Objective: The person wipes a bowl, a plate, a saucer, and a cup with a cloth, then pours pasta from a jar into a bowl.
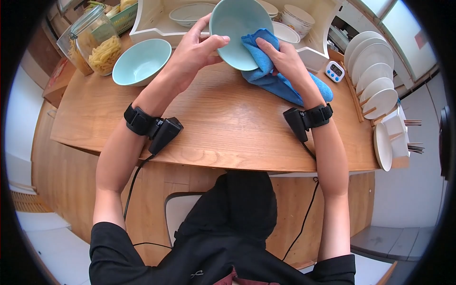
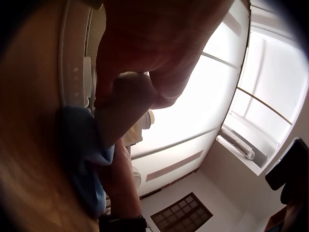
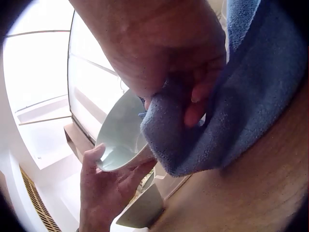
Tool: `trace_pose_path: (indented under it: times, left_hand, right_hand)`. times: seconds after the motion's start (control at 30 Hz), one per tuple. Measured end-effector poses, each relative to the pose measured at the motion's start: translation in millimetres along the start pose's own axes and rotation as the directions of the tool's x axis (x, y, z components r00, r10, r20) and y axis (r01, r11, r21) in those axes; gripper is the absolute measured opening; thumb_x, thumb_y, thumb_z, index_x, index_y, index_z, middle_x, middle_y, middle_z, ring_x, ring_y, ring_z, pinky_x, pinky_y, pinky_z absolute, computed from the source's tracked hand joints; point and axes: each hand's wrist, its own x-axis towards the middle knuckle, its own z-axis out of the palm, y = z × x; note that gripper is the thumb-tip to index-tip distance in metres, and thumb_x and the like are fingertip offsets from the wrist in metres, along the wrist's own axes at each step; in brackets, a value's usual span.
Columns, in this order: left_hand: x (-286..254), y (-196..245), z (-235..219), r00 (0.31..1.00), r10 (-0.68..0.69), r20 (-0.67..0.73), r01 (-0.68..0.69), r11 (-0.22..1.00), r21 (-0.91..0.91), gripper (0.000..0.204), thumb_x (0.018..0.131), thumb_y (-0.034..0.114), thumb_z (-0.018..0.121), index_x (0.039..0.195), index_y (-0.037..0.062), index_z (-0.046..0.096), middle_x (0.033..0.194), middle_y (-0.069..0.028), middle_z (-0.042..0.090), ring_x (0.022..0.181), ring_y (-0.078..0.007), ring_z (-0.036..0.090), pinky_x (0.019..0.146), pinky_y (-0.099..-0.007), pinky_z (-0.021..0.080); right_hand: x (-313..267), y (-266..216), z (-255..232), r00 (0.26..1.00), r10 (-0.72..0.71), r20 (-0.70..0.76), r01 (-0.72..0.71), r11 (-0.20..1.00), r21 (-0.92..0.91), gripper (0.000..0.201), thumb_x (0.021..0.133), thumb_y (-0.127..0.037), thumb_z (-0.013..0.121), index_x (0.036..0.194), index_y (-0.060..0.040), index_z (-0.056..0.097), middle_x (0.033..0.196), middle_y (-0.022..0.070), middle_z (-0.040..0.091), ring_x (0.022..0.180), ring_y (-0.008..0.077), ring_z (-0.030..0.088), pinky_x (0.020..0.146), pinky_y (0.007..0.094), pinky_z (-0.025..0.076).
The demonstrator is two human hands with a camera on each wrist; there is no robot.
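Note:
In the head view my left hand [image 1: 194, 56] grips a pale turquoise bowl [image 1: 237, 28] by its left rim, thumb over the inside. The bowl is tilted up above the table's far side, its inside facing me. A blue cloth [image 1: 259, 66] is pinched in my right hand [image 1: 287, 59], thumb on top, and folds over the bowl's right rim. The cloth's loose end trails to the right under my wrist. The right wrist view shows the cloth [image 3: 193, 130] bunched between the fingers [image 3: 200, 92], with the bowl [image 3: 123, 130] behind it.
A second turquoise bowl [image 1: 142, 61] stands left on the wooden table [image 1: 213, 118], beside a glass jar of pasta [image 1: 102, 52]. A white shelf [image 1: 156, 31] with dishes stands behind. A small timer [image 1: 334, 71] and a rack of white plates [image 1: 373, 61] are at the right.

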Motion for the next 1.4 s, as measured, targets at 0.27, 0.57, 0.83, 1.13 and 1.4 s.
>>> trace_pose_path:
  times: [0.27,0.57,0.83,1.13,1.4]
  left_hand:
    - [-2.2,4.7,-2.0,0.997,-0.071,0.015,0.070,0.996,0.061,0.066,0.089,0.017,0.053,0.148,0.0073,0.026,0.126,-0.0087,0.049,0.113,-0.0167,0.052,0.099,-0.0373,0.047]
    - [-1.7,6.2,-7.7,0.994,-0.101,0.049,0.096,0.991,0.095,0.067,0.085,0.017,0.052,0.147,0.0068,0.029,0.122,-0.0084,0.050,0.110,-0.0170,0.052,0.100,-0.0379,0.046]
    - [-8.2,18.9,-7.2,0.983,-0.170,0.066,0.155,0.969,0.192,0.058,0.084,0.023,0.052,0.137,0.0035,0.040,0.111,-0.0081,0.053,0.104,-0.0160,0.055,0.098,-0.0381,0.048]
    - [2.0,-0.1,-10.9,0.962,-0.265,0.074,0.274,0.946,-0.171,0.041,0.088,0.026,0.052,0.115,-0.0047,0.049,0.110,-0.0138,0.058,0.101,-0.0221,0.062,0.095,-0.0392,0.053]
    - [3.6,-2.0,-11.1,0.982,-0.173,-0.072,0.148,0.953,-0.264,0.042,0.090,0.024,0.054,0.119,-0.0057,0.047,0.113,-0.0155,0.057,0.102,-0.0238,0.061,0.097,-0.0395,0.053]
  right_hand:
    - [-0.4,2.2,5.2,0.982,-0.155,-0.106,0.152,0.988,-0.039,0.052,0.089,-0.044,0.065,0.108,0.0039,0.060,0.076,0.0068,0.065,0.060,0.0103,0.060,0.046,0.0259,0.047]
    - [7.8,10.7,-1.7,0.975,-0.152,-0.163,0.112,0.966,-0.233,0.069,0.084,-0.049,0.067,0.120,0.0087,0.055,0.107,0.0296,0.065,0.104,0.0348,0.064,0.091,0.0396,0.049]
    - [-2.9,-3.1,-7.7,0.942,-0.294,-0.163,0.219,0.905,-0.364,0.059,0.084,-0.043,0.070,0.118,0.0039,0.058,0.098,0.0263,0.068,0.093,0.0339,0.069,0.082,0.0383,0.053]
    - [12.1,9.2,-11.2,0.951,-0.016,-0.310,0.061,0.989,0.136,0.058,0.089,-0.047,0.065,0.111,0.0056,0.058,0.078,0.0111,0.066,0.071,0.0182,0.064,0.070,0.0336,0.054]
    - [-5.1,-6.2,12.1,0.998,-0.015,-0.062,0.050,0.797,0.602,0.050,0.093,-0.044,0.059,0.117,0.0003,0.054,0.107,0.0043,0.060,0.093,0.0110,0.057,0.082,0.0282,0.048]
